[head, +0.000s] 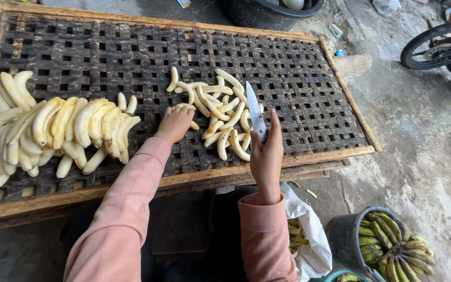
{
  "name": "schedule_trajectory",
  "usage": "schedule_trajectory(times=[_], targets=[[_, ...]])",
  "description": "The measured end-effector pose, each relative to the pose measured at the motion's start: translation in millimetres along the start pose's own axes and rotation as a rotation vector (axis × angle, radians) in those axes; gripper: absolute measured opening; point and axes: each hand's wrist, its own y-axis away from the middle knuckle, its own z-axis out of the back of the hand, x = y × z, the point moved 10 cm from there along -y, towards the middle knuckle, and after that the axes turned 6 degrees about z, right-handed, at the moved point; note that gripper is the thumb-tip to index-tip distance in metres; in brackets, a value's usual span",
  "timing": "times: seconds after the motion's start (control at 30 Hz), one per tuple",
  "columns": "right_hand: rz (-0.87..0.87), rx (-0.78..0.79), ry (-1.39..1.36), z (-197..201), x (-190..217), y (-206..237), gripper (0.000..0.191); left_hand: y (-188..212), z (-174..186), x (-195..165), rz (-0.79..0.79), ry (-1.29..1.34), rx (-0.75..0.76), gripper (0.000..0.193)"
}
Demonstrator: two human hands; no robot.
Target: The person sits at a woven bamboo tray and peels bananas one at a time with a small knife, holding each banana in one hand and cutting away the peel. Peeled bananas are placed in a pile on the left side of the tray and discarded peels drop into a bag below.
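Loads of peeled bananas (53, 130) already on the woven drying rack (309, 83), left hand (174, 124) gripping another beside it, right hand (266, 156) clutching a knife (255, 112), unpeeled green bananas (392, 250) left in the bucket.

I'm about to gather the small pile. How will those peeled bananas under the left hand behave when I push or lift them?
The peeled bananas look soft and moist, so probably slippery and easily bruised or snapped. Being curved, they likely rock or slide rather than roll. The woven tray has gaps that may snag ends pushed by the left hand.
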Motion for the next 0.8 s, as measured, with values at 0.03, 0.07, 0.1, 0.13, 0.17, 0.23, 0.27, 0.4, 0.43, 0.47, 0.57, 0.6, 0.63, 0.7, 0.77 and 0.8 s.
schedule_trajectory(times=[0.03,0.07,0.1,0.13,0.17,0.23,0.27,0.4,0.43,0.47,0.57,0.6,0.63,0.7,0.77,0.8], targets=[[0.065,-0.010,-0.013,-1,9,-1,0.062,3,-3,2,0.001,0.038,0.042,0.026],[0.132,-0.020,-0.025,-2,18,-1,0.062,4,-4,3,0.003,0.077,0.083,0.029],[0.095,0.010,-0.048,-7,18,-1,0.062,4,2,7,0.027,0.301,0.068,0.036],[0.057,0.041,-0.071,-14,19,0,0.062,3,11,9,0.049,0.525,0.052,0.044],[0.019,0.072,-0.094,-20,20,1,0.063,2,20,11,0.071,0.751,0.035,0.051],[-0.194,0.197,-0.249,-42,14,10,0.062,-6,42,24,0.220,1.127,-0.086,0.051],[-0.296,0.260,-0.326,-54,12,15,0.062,-10,53,29,0.291,1.312,-0.153,0.052],[-0.313,0.468,-0.633,-92,52,33,0.059,12,70,36,0.667,1.861,-0.234,0.041],[-0.144,0.482,-0.702,-93,75,31,0.056,18,79,37,0.685,1.910,-0.289,0.042],[0.022,0.497,-0.768,-92,97,32,0.053,26,86,38,0.706,1.958,-0.344,0.044],[0.018,0.620,-0.711,-107,110,47,0.056,40,116,43,0.551,2.102,-0.583,0.044],[0.042,0.623,-0.726,-109,115,48,0.055,43,124,44,0.506,2.068,-0.624,0.044],[0.067,0.628,-0.742,-111,120,49,0.054,47,132,46,0.462,2.032,-0.666,0.044],[0.086,0.632,-0.755,-114,124,50,0.053,51,143,47,0.413,2.017,-0.713,0.043],[0.072,0.629,-0.753,-118,123,50,0.054,54,150,47,0.398,2.058,-0.722,0.042],[0.104,0.623,-0.744,-118,125,49,0.053,54,154,48,0.379,2.082,-0.736,0.041]])
